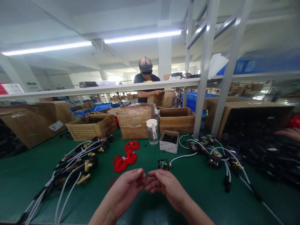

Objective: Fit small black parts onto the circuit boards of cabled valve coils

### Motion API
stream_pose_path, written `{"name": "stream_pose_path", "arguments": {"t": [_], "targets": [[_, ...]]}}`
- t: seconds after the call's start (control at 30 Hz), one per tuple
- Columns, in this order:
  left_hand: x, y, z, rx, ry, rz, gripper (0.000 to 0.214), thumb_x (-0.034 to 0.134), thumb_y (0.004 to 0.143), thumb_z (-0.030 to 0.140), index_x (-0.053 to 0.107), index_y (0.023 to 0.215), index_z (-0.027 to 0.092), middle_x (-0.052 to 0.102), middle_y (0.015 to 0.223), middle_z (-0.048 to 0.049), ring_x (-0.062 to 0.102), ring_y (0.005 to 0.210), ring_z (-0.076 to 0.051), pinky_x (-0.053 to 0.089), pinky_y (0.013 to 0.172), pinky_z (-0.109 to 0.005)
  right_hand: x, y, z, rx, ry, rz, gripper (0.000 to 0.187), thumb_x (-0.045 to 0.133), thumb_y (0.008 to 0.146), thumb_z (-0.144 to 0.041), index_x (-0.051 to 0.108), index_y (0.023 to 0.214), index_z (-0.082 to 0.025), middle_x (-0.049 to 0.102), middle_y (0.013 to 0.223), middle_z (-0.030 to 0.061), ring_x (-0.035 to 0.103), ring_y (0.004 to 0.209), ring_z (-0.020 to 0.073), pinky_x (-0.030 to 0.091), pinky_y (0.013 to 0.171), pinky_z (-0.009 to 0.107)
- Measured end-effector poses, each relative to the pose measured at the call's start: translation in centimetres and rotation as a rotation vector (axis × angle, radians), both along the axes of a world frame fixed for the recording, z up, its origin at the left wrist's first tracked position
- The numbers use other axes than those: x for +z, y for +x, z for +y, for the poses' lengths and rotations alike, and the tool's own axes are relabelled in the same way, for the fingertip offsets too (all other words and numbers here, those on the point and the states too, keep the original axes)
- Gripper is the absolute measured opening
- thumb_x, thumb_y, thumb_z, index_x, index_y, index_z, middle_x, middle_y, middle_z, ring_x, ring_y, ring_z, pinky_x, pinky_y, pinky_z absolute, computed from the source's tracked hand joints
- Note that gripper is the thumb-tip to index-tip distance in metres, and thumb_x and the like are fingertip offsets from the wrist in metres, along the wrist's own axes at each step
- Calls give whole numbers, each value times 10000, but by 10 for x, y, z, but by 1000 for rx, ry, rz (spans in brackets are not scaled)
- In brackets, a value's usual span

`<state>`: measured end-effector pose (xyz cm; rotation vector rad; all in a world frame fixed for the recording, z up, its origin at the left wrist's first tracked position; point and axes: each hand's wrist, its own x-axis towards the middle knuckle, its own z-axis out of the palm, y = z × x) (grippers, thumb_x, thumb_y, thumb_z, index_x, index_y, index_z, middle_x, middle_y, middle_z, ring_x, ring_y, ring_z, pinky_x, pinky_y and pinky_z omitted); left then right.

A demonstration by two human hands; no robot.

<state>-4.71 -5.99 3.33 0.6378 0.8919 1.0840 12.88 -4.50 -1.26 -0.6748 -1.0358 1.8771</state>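
Observation:
My left hand (128, 190) and my right hand (167, 189) face each other low over the green table, fingertips almost meeting. The left thumb presses on curled fingers; whatever they may hold is too small or hidden to name. Loosely bent, the right hand's fingers are apart, with nothing visible in them. Just beyond the hands lies a small circuit board module (163, 164) with a white cable (182, 156). Red wire bundles (125, 161) lie beyond my left hand. A small white box (169, 142) of black parts stands farther back, beside a clear lidded bottle (152, 132).
Modules with white cables (79, 162) cover the left side, and more boards (212, 150) the right. Cardboard boxes (134, 120) line the back under a shelf (105, 89). Black parts (264, 153) fill the far right. A co-worker (146, 78) stands behind; another hand (290, 132) shows at right.

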Motion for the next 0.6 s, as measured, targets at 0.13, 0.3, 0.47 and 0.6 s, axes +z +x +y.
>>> {"name": "stream_pose_path", "arguments": {"t": [0.13, 0.3, 0.47, 0.6], "targets": [[-19, 4, -2, 49, -96, -94, 56, 696, 804, 88, 729, 759, 98, 732, 880, -127, 695, 879, -225, 539, 914, -375, -9, 8, 3, -77, -8, -61, 571, 737, 733, -623, 668, 993, -120, 732, 949, 123, 722, 787, 217, 481, 707, 317], [-32, 14, -7, 92, -176, -170, 106, 665, 826, 108, 682, 723, 130, 746, 882, -121, 713, 913, -240, 513, 983, -416, -20, 12, 6, -153, 96, -251, 650, 680, 729, -711, 676, 1021, -130, 722, 926, 120, 720, 746, 238, 495, 670, 340], [-42, 22, -8, 70, -46, 87, 300, 651, 880, 422, 626, 725, 167, 691, 767, -49, 655, 756, -197, 505, 801, -340, -31, 13, -1, -243, 211, -385, 556, 589, 820, -666, 678, 1033, -159, 706, 957, 116, 719, 741, 243, 513, 660, 355], [-37, 26, -10, 6, 99, 170, 394, 645, 857, 530, 553, 668, 196, 603, 647, 2, 550, 648, -160, 452, 720, -300, -36, 19, -2, -242, 244, -500, 425, 542, 867, -568, 666, 1024, -193, 703, 977, 86, 715, 707, 216, 499, 622, 326]]}}
